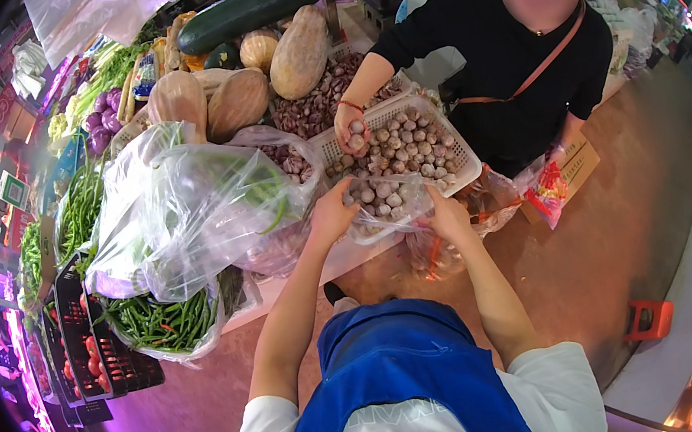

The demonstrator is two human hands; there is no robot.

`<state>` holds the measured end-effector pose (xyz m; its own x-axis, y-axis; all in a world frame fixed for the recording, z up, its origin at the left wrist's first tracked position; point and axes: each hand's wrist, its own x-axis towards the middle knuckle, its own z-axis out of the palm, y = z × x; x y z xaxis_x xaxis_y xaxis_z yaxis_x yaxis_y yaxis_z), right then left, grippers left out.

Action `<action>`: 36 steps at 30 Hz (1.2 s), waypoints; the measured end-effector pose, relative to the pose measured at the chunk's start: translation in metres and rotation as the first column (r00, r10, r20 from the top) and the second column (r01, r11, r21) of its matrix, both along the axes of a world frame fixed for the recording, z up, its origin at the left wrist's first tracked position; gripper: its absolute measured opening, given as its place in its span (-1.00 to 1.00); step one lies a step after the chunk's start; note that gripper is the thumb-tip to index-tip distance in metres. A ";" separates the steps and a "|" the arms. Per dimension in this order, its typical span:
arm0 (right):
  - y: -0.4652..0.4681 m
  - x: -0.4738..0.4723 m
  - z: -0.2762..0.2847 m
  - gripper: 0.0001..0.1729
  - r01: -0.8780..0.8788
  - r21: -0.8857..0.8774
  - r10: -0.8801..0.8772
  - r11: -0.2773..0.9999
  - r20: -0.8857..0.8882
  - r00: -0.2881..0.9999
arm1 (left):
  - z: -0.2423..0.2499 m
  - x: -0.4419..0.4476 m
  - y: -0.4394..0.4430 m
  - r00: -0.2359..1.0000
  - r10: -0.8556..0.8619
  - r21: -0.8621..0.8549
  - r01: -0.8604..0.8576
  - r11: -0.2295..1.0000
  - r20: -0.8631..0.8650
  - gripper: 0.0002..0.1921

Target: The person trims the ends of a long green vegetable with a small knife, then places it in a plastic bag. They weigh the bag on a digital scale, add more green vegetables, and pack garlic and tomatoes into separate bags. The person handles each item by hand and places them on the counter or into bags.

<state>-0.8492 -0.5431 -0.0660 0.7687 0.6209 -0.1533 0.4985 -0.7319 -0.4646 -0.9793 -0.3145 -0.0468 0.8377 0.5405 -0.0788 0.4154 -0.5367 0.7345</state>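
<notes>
My left hand (331, 212) and my right hand (449, 215) each pinch one side of a clear plastic bag (408, 213), spreading it between them. Garlic bulbs show beneath or through the thin film; whether any lie inside the bag, I cannot tell. Under its far side is a white plastic basket (472, 165) of loose garlic bulbs (408, 142). Across from me, another person's hand (352, 140) with a red bracelet holds garlic over that basket. That person's other hand is at a red-and-clear plastic package (546, 189).
Left of my arms, a large plastic bag of green vegetables (187, 204) bulges beside green chili peppers (163, 322) and a black crate of tomatoes (118, 370). Pumpkins (298, 52) and purple-skinned garlic (303, 113) lie behind. A red stool (649, 319) stands at right.
</notes>
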 end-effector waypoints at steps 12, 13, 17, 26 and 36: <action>-0.009 -0.011 0.001 0.00 -0.031 0.072 0.029 0.997 0.038 0.999 | 0.011 -0.025 -0.014 0.998 -0.032 0.134 0.037 0.990 -0.045 -0.28; -0.009 -0.011 0.007 0.00 -0.031 0.118 0.024 0.993 0.065 0.998 | 0.018 -0.026 -0.016 0.997 -0.022 0.194 0.036 0.980 -0.076 -0.27; -0.004 -0.005 0.047 -0.01 -0.030 0.200 -0.004 0.979 0.166 0.986 | 0.063 -0.014 -0.017 0.999 -0.018 0.328 0.008 0.945 0.027 -0.30; -0.030 -0.018 0.116 -0.06 0.041 0.345 -0.087 0.938 0.120 0.989 | 0.141 -0.054 -0.056 0.995 -0.047 0.300 0.070 0.951 -0.083 -0.29; -0.071 -0.023 0.087 -0.13 -0.023 0.082 0.015 0.996 0.100 0.995 | 0.063 -0.064 -0.081 0.977 -0.199 0.071 0.205 0.976 -0.074 -0.23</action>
<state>-0.8722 -0.6140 0.0209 0.7657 0.6428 -0.0239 0.5586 -0.6829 -0.4707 -1.0437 -0.3950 0.0162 0.9246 0.3673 -0.1014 0.3384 -0.6690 0.6618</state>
